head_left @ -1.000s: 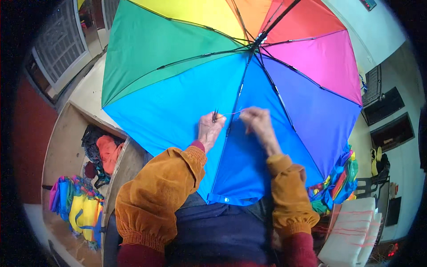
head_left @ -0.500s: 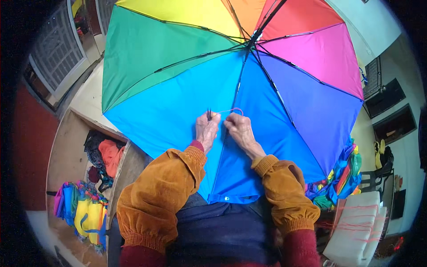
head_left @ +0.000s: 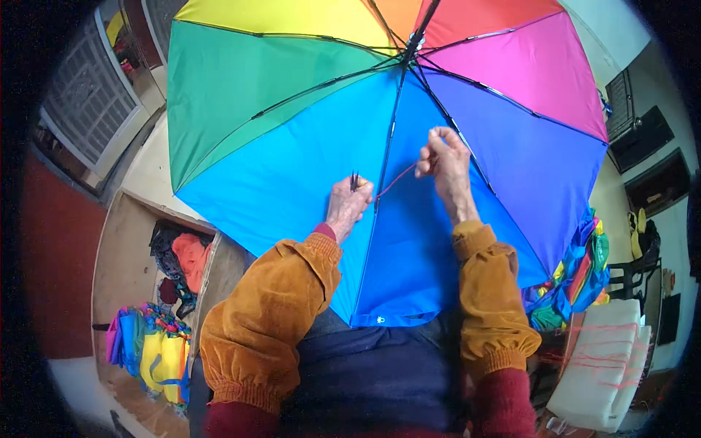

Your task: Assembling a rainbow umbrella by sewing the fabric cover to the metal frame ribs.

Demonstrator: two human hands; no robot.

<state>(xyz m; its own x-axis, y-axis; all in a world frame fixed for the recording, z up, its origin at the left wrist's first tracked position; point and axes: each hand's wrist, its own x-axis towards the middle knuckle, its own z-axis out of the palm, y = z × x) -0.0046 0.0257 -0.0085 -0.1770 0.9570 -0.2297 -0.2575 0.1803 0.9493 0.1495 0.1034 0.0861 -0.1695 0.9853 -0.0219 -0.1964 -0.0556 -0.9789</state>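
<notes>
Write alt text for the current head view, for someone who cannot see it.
A person's right hand holds a reddish thread running to the left hand, which grips a small dark pointed tool, over the inside of an open rainbow umbrella. A wooden box at left holds colourful fabric.

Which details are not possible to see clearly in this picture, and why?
All in the head view:
Dark, slender, pointed tool: lower part covered by the left hand.
Thin reddish thread: both ends too fine to follow.
Right hand: anything tiny pinched with the thread, hidden by its grip or too small.
Open rainbow-coloured fabric umbrella: far side cut off by the upper picture edge.
</notes>
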